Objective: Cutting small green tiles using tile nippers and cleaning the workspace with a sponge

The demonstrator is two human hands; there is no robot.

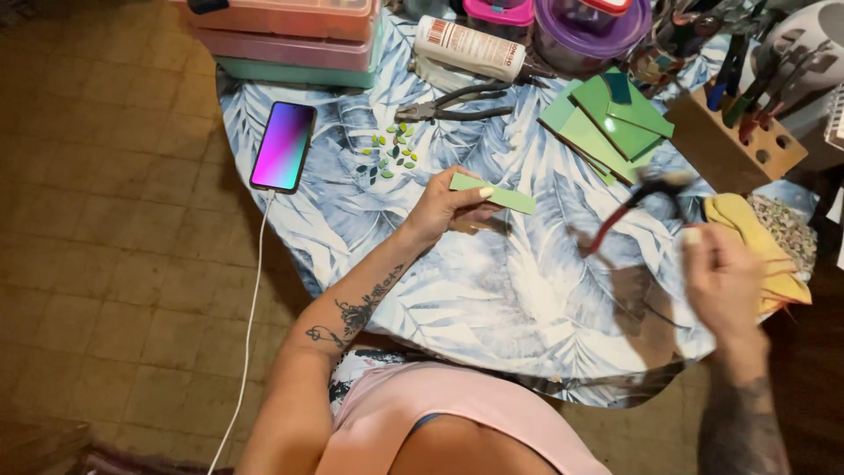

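Green glass strip (494,193) sits pinched flat in the left hand (444,209) above the leaf-print desk (492,290). The right hand (723,277), blurred, grips red-handled nippers (635,204) just beside it. Judging by the small cut green pieces (393,151) beyond, cutting is under way; the next move calls for setting the nippers squarely on the strip's edge.

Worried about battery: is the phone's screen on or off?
On: the phone shows a glowing purple-to-green screen, lying flat on the table.
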